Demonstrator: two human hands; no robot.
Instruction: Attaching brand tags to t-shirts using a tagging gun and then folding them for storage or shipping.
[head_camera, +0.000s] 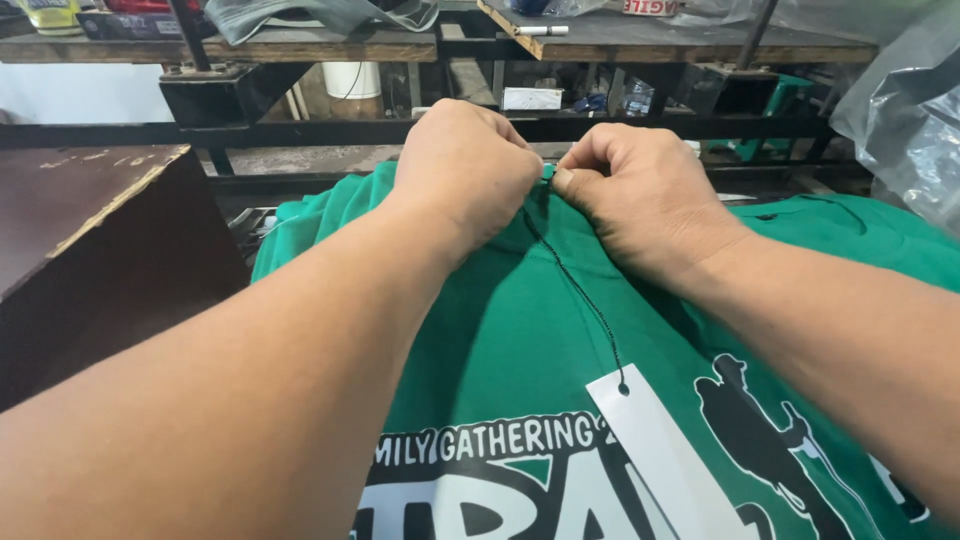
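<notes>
Green printed shirt (560, 300) lying flat, white tag (665, 455) on black string (575, 285), both hands, left (465, 170), right (640, 195), pinching its collar

I see an evenly lit indoor scene with soft, diffuse light that seems to come from above. My left forearm (250, 380) throws a broad, soft-edged shadow across the green shirt (520, 330), darkening the fabric beside it. The clear plastic sheet (905, 110) at upper right shows pale glare on its folds. Under the wooden shelf (300, 45) the background sinks into deep shadow. Focus is sharp at centre; the nearest forearm looks slightly soft, and the wide lens stretches the edges.
</notes>
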